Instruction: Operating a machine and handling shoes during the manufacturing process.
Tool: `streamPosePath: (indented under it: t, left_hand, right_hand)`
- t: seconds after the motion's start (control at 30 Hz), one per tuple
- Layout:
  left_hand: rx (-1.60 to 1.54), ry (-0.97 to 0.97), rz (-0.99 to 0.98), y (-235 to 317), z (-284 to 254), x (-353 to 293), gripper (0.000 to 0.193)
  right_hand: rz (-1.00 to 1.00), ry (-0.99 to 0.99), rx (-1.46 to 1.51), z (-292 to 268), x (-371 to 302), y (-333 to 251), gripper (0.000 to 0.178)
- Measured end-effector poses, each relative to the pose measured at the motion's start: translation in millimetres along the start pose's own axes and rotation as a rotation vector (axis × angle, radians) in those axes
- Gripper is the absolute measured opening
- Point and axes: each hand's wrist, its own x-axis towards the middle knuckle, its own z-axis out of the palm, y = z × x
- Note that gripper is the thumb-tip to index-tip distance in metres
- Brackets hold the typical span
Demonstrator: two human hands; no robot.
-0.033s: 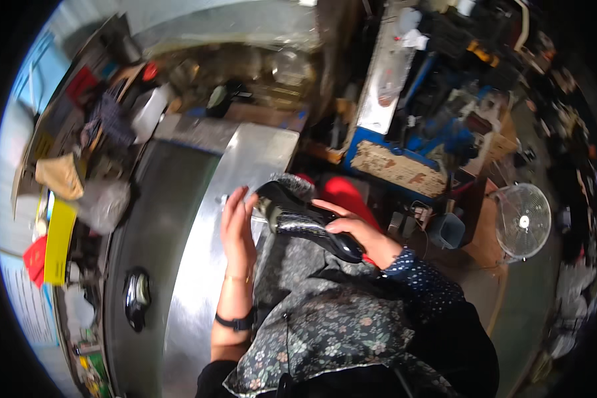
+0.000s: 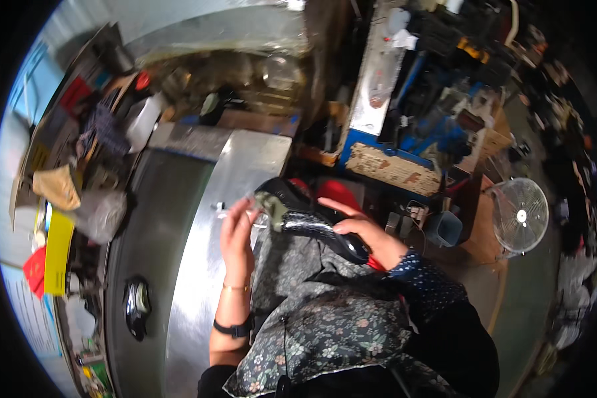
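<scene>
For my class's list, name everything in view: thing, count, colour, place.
Held shoe: 1, black, centre
Second shoe: 1, black, on dark strip
Dark strip: 1, grey, left
Metal worktop: 1, silver, beside dark strip
Fan: 1, silver, far right
Bin: 1, grey, beside fan
Upright panel: 1, yellow, left
Apron: 1, floral grey, bottom
Blurred clutter: uncountable, mixed, around edges
Wristband: 1, black, left wrist
Left hand: 1, bare, beside held shoe
Right hand: 1, bare, gripping held shoe

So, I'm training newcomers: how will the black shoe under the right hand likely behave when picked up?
The shoe looks glossy, so it may be slippery. Its outline looks unbent under the right hand, so it's probably fairly stiff.
</scene>
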Motion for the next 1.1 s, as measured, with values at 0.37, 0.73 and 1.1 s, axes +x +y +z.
streamPosePath:
  t: [0.37, 0.73, 1.1]
  left_hand:
    - [1.308, -0.646, 0.573, -75, -14, -56, 0.025]
    - [1.246, -0.502, 0.479, -90, -11, -55, 0.018]
    - [1.281, -0.506, 0.523, -89, -4, -54, 0.017]
  right_hand:
    - [-0.909, 1.112, -1.378, -208, -88, -226, 0.072]
    - [-0.306, 1.282, -1.49, -263, -80, -299, 0.07]
    - [-0.195, 1.464, -1.675, -239, -50, -237, 0.077]
